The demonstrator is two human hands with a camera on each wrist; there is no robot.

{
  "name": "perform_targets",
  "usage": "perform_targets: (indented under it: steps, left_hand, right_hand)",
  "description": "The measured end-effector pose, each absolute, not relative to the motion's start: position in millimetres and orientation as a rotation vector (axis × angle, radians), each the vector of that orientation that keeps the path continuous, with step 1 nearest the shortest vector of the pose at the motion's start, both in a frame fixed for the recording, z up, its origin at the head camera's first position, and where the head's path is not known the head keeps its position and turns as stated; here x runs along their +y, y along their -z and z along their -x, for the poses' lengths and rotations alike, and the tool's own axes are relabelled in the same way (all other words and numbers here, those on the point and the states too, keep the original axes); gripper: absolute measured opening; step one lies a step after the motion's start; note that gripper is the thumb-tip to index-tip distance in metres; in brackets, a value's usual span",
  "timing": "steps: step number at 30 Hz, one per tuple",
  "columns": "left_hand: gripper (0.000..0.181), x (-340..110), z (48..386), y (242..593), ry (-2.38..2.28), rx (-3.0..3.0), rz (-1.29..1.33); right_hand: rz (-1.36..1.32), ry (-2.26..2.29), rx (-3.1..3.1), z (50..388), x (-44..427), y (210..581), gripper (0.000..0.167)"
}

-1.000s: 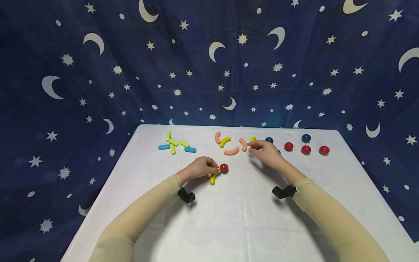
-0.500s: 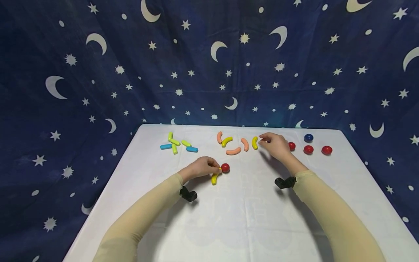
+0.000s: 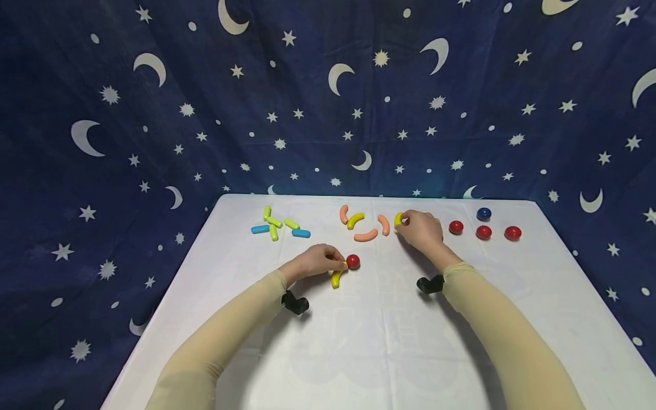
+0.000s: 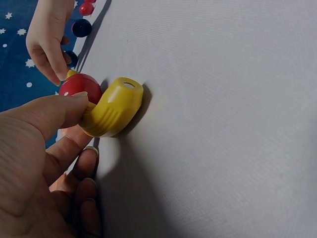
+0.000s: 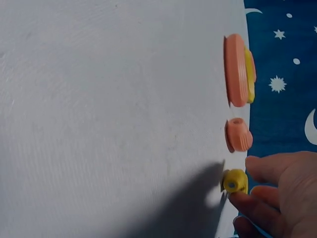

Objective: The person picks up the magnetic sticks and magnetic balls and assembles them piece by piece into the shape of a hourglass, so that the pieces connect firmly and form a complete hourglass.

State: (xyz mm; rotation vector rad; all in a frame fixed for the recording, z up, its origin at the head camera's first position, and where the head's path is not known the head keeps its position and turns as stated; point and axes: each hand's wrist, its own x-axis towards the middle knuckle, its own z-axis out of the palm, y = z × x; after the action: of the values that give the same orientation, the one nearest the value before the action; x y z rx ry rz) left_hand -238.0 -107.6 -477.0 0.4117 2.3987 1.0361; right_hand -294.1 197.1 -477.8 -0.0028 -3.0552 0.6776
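My left hand pinches one end of a curved yellow piece between thumb and fingers, its other end slanting towards me. Touching or just beside those fingertips is a red ball. Farther back, my right hand has thumb and index finger around another curved yellow piece; the right wrist view shows this yellow piece between them, standing on the cloth. Left of it lies a curved pink piece. In the left wrist view, the held yellow piece partly overlaps the red ball.
Green sticks and blue sticks lie at the back left. Pink pieces and a yellow one sit back centre. Red balls and a blue ball stand back right; the left wrist view shows more blue balls.
My right hand moved right, away from the pink piece, then came back left onto the far yellow piece, its fingers now around it. My left hand keeps its grip in place.
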Motion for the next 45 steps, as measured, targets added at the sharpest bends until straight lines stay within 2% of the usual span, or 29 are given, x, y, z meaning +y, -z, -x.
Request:
perform_targets:
  steps: [16,27,37,45]
  left_hand:
    - [0.019,-105.9,240.9,475.7,-1.071,2.383,-0.426]
    - [0.020,-109.2,240.4,474.8,-1.052,2.380,-0.421]
    - [0.019,-109.6,239.2,477.2,-1.057,2.370,-0.431]
    - [0.020,-109.0,239.1,478.2,-1.057,2.371,-0.432]
  right_hand:
    - [-0.078,-0.560,-3.074,285.1,193.5,473.6,0.036]
    - [-0.281,-0.465,-3.085,248.2,193.9,475.0,0.029]
    - [-0.459,-0.481,-3.084,213.0,212.3,481.1,0.024]
    - [-0.452,-0.598,-3.037,203.6,218.4,488.1,0.037]
